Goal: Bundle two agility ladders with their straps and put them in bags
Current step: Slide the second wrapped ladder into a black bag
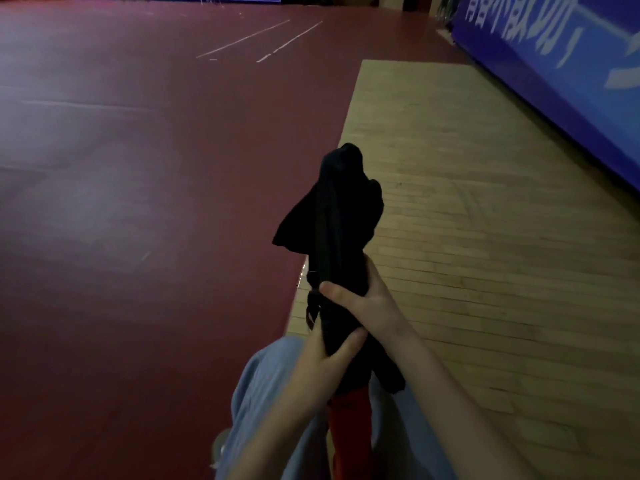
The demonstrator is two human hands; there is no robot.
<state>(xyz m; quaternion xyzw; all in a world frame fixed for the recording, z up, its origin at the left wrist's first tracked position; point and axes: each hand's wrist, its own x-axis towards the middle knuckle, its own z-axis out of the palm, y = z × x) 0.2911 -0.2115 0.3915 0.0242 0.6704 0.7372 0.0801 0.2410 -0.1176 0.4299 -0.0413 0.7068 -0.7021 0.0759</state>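
Observation:
A black fabric bag [337, 209] stands up in front of me, held in both hands above my lap. Red ladder rungs [349, 420] stick out of its lower end, so the bundle is partly inside the bag. My right hand [367, 299] grips the bag around its middle, thumb across the front. Just below it, my left hand [332, 348] grips the bag's lower part, thumb pressed on the fabric. A short black strap [311, 308] hangs at the left of the bag. The top of the bag is loose and crumpled.
My leg in light blue trousers [263, 393] lies under the hands. A dark red sports mat [138, 168] covers the floor at left, wooden flooring [485, 237] at right. A blue banner [561, 64] runs along the right wall.

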